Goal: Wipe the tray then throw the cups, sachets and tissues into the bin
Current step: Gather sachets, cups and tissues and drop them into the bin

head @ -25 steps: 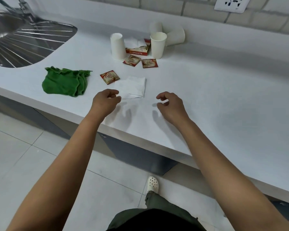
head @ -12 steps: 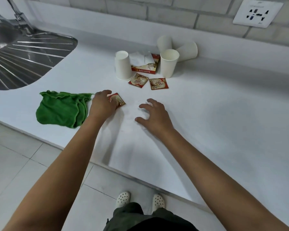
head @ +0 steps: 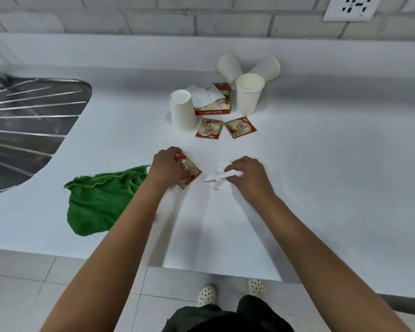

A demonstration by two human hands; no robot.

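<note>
A white table (head: pixel 321 188) is running under a wall of pale bricks, and a wall socket (head: pixel 352 7) is getting cut off by the top edge. On the far left a shiny metal sink drainer (head: pixel 29 130) is slipping out of the picture, so only part of it is showing. A green cloth (head: pixel 98 200) is lying crumpled near the front edge, and the left arm is hiding its right side. The left hand (head: pixel 165 167) is resting on a brown and red sachet (head: pixel 188 172), its fingers curling over the sachet's top end, so that end is hidden. The right hand (head: pixel 248 174) is gripping a white tissue (head: pixel 219 178), the fingers bunching it up, and some of the tissue is tucked under the palm. Farther back, two more sachets (head: pixel 209 128) are lying flat, side by side. Behind them a red sachet box (head: pixel 216 105) is sitting with another tissue (head: pixel 203 93) covering most of its top. An upside-down cup (head: pixel 183 112) is standing just left of the box, and an upright cup (head: pixel 249 94) is standing just right of it. Two more cups (head: pixel 265 68) are lying on their sides behind, partly hidden. White shoes (head: pixel 207 294) are peeking out below on the tiled floor.
</note>
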